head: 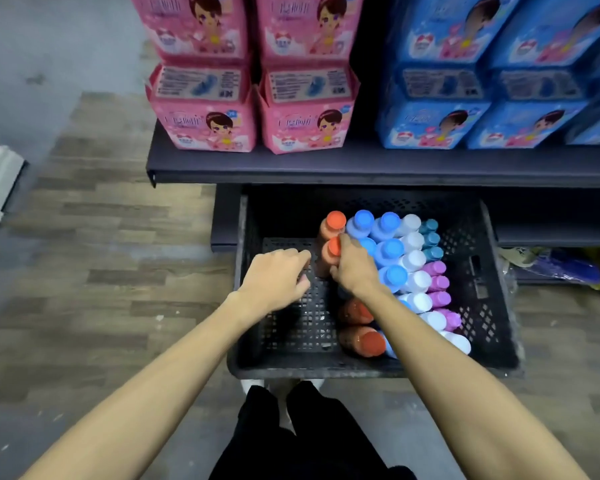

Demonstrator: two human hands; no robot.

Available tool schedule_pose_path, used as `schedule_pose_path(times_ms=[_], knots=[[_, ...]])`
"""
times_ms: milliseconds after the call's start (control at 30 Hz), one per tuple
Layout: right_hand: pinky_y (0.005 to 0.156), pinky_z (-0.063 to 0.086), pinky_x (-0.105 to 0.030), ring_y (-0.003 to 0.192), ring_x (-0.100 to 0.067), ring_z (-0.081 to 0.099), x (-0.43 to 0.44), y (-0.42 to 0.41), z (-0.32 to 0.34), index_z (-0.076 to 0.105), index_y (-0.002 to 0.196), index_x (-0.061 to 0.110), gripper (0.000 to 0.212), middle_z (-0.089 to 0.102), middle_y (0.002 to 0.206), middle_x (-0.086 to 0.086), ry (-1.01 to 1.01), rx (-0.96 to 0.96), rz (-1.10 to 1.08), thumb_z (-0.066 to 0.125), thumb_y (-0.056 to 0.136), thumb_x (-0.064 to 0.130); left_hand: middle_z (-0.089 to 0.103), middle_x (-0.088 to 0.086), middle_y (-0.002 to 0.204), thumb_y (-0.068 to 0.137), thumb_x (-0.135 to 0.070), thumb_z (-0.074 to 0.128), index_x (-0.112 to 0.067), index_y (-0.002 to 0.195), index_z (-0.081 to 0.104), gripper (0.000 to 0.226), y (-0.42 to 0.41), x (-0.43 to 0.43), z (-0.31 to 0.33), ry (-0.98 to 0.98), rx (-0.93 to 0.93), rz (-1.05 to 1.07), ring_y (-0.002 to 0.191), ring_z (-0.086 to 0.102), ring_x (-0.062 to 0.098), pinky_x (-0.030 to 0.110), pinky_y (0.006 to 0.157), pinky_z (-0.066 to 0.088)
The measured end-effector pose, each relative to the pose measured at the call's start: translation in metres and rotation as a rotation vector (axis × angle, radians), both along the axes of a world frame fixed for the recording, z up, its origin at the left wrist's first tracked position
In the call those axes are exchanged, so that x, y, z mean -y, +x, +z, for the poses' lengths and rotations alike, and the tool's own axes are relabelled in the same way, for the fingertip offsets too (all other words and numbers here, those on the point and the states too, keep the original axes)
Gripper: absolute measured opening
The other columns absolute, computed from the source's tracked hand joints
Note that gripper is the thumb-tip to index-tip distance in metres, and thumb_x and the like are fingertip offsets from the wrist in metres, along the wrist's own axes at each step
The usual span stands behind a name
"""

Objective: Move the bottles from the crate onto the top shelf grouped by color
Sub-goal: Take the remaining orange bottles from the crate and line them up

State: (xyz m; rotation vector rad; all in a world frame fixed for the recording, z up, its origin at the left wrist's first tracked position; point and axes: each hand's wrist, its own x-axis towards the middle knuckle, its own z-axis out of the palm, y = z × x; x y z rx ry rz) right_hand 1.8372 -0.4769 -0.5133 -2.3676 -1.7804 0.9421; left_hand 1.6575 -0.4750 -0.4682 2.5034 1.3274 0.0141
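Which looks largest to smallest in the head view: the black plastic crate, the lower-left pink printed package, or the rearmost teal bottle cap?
1. black plastic crate
2. lower-left pink printed package, which is nearer the camera
3. rearmost teal bottle cap

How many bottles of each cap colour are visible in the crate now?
Orange-capped bottles: 4
Blue-capped bottles: at least 5; the right hand and arm may hide more
White-capped bottles: 7
Teal-capped bottles: 3
Purple-capped bottles: 4
Total: at least 23
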Motion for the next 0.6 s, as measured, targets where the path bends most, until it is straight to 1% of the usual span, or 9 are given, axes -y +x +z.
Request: schedule_pose_path(times_ms=[100,167,233,300,367,433,500,600], knots=[[0.084,0.048,-0.041,0.114,-0.041,0.057,-0.004,-0.002,-0.007,0.023,0.154,0.015,0.080,0.041,0.143,-0.013,-0.010,0.046,0.029,0.066,0.087,0.009,0.060,-0.001,0.090,0.088,-0.035,0.048,-0.018,0.101,0.052,0.021,-0.005,0.002,-0.006,-0.025,0.002,0.031,0.084,0.060,0.024,0.036,0.064,0.050],[0.077,0.047,-0.040,0.108,-0.041,0.059,-0.005,-0.003,-0.011,0.024,0.153,0.018,0.077,0.043,0.138,-0.013,-0.003,0.081,0.034,0.064,0.088,0.010,0.059,-0.002,0.090,0.088,-0.033,0.049,-0.018,0.101,0.052,0.020,-0.009,0.003,-0.010,-0.055,0.009,0.063,0.083,0.059,0.023,0.035,0.064,0.049],[0.074,0.047,-0.041,0.105,-0.041,0.060,-0.006,-0.004,-0.016,0.024,0.152,0.019,0.075,0.046,0.132,-0.014,-0.005,0.111,0.053,0.063,0.089,0.010,0.057,-0.004,0.086,0.087,-0.032,0.049,-0.020,0.098,0.052,0.017,-0.013,0.005,-0.015,-0.081,0.012,0.080,0.080,0.058,0.022,0.034,0.064,0.049],[0.074,0.047,-0.042,0.106,-0.040,0.059,-0.009,-0.005,-0.019,0.028,0.149,0.019,0.071,0.046,0.131,-0.014,-0.023,0.119,0.093,0.064,0.089,0.010,0.057,-0.006,0.084,0.086,-0.032,0.049,-0.021,0.095,0.052,0.015,-0.015,0.008,-0.020,-0.093,0.001,0.086,0.078,0.058,0.020,0.033,0.064,0.049],[0.072,0.043,-0.040,0.108,-0.040,0.059,-0.011,-0.005,-0.022,0.034,0.145,0.021,0.067,0.043,0.135,-0.011,-0.049,0.129,0.139,0.066,0.088,0.010,0.057,-0.006,0.084,0.086,-0.033,0.049,-0.021,0.094,0.052,0.015,-0.015,0.010,-0.023,-0.103,-0.001,0.091,0.077,0.058,0.020,0.035,0.065,0.051],[0.072,0.042,-0.038,0.110,-0.038,0.058,-0.012,-0.006,-0.027,0.038,0.143,0.023,0.066,0.042,0.137,-0.009,-0.075,0.128,0.156,0.069,0.085,0.011,0.058,-0.006,0.084,0.087,-0.032,0.049,-0.020,0.094,0.052,0.014,-0.014,0.011,-0.024,-0.110,0.007,0.093,0.077,0.058,0.020,0.034,0.064,0.051],[0.073,0.044,-0.038,0.110,-0.036,0.058,-0.012,-0.007,-0.030,0.040,0.140,0.022,0.066,0.045,0.134,-0.009,-0.092,0.120,0.155,0.073,0.083,0.010,0.059,-0.006,0.086,0.088,-0.031,0.049,-0.020,0.096,0.053,0.014,-0.013,0.012,-0.024,-0.113,0.012,0.093,0.078,0.058,0.019,0.032,0.063,0.049],[0.070,0.041,-0.036,0.107,-0.035,0.059,-0.013,-0.009,-0.031,0.044,0.135,0.022,0.063,0.048,0.128,-0.009,-0.081,0.134,0.132,0.073,0.081,0.008,0.060,-0.005,0.089,0.088,-0.030,0.050,-0.020,0.098,0.054,0.015,-0.013,0.012,-0.025,-0.120,0.016,0.098,0.080,0.059,0.020,0.032,0.063,0.046]])
